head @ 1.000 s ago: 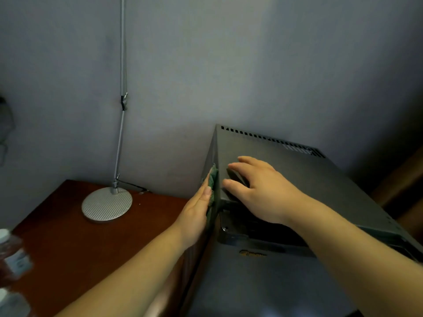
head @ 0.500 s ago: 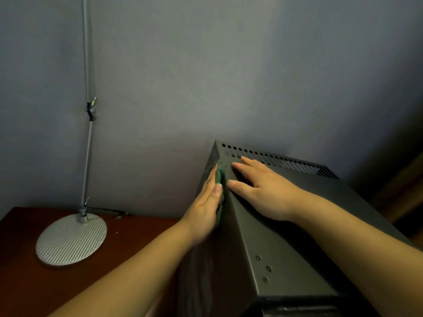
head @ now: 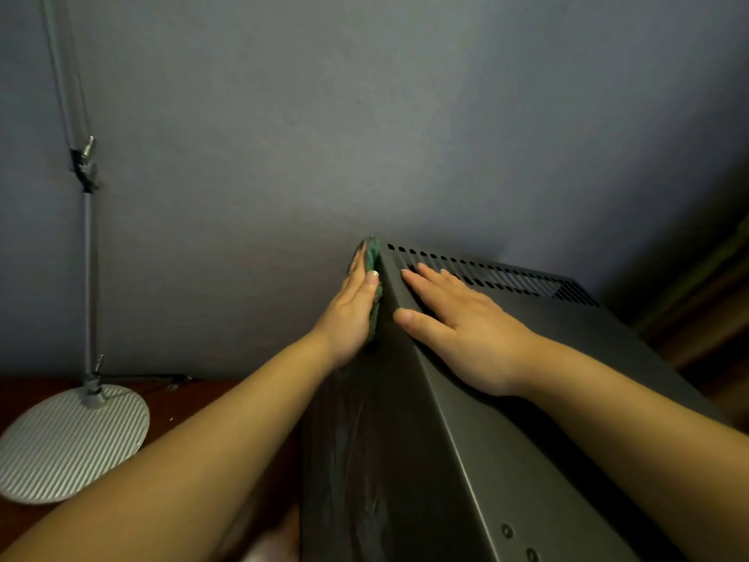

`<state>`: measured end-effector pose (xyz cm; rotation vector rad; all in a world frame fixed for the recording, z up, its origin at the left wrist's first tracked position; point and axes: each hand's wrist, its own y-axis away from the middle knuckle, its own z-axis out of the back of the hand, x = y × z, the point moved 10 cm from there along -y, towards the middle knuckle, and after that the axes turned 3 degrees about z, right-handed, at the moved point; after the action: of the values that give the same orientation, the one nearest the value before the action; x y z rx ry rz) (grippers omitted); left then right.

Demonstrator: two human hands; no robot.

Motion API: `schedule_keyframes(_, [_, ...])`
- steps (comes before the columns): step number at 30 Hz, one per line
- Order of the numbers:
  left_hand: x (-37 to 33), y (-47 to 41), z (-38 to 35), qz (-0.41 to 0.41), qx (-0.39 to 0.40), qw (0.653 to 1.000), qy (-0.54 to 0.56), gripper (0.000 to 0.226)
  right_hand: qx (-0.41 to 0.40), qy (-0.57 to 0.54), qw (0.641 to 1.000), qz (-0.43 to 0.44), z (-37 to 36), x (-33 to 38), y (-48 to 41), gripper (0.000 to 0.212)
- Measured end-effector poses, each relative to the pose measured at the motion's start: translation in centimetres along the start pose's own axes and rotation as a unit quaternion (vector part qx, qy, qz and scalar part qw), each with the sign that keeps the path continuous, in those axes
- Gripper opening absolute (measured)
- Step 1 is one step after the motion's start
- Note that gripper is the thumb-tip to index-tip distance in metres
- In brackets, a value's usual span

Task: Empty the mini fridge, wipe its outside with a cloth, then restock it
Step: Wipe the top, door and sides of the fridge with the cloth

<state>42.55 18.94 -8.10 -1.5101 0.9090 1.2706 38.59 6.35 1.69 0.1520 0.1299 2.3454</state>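
- Grey-blue wall (head: 364, 115) fills the upper part of the view, plain and dimly lit.
- Low on the left, a strip of dark reddish wooden table (head: 190, 403) shows.
- On that table stands a lamp with a round, ribbed silver base (head: 69, 444). Its thin grey pole (head: 90, 277) rises to a small joint (head: 84, 164) and runs on out of the top of the view.
- A thin dark cable (head: 154, 377) runs along the back of the table from the foot of the pole.
- The mini fridge (head: 506, 460) is a dark grey metal box just right of the table, its back close to the wall, seen from above along its top left edge.
- Rows of vent slots (head: 506, 273) cross the top of the fridge near its back edge, and two small screws (head: 506, 531) sit low on the top panel.
- The left hand (head: 352, 314) lies flat against the fridge's left side, up near the rear top corner.
- Its fingers (head: 358, 269) are straight and held together, pressing a green cloth (head: 372, 257) against the panel. The cloth peeks out along the thumb side and past the fingertips.
- The right hand (head: 466, 330) rests palm down on the fridge top, just beside the left edge.
- Its fingers (head: 421, 283) are straight and slightly apart, tips reaching the first vent slots. The thumb is spread out toward the edge, and the hand holds nothing.
- At the far right something brown (head: 709, 310) sits in shadow, too dark to make out.
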Motion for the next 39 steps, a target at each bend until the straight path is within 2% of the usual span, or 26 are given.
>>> schedule_keyframes(5, [0.8, 0.9, -0.2, 0.003, 0.009, 1.0, -0.012, 0.054, -0.018, -0.011, 1.0, -0.001, 0.1, -0.1, 0.0, 0.069])
schedule_keyframes(15, [6.3, 5.9, -1.2, 0.065, 0.041, 0.994, -0.074, 0.055, -0.015, -0.023, 1.0, -0.012, 0.3, 0.1, 0.3, 0.071])
schedule_keyframes(24, [2.2, 4.3, -1.0, 0.002, 0.048, 0.997, -0.059, 0.056, -0.022, -0.037, 0.999, -0.011, 0.3, 0.2, 0.3, 0.079])
schedule_keyframes(31, [7.2, 3.8, -0.2, 0.062, 0.023, 0.995, -0.078, 0.08, -0.024, -0.038, 0.999, -0.019, 0.4, 0.1, 0.1, 0.086])
schedule_keyframes(35, [9.4, 4.6, -0.2, 0.09, 0.004, 0.995, -0.05, 0.081, -0.022, -0.037, 0.999, -0.017, 0.3, 0.1, 0.0, 0.083])
schedule_keyframes(39, [8.2, 5.6, -1.4, 0.053, 0.01, 0.999, -0.004, 0.073, -0.025, -0.036, 0.999, -0.017, 0.3, 0.1, 0.0, 0.081])
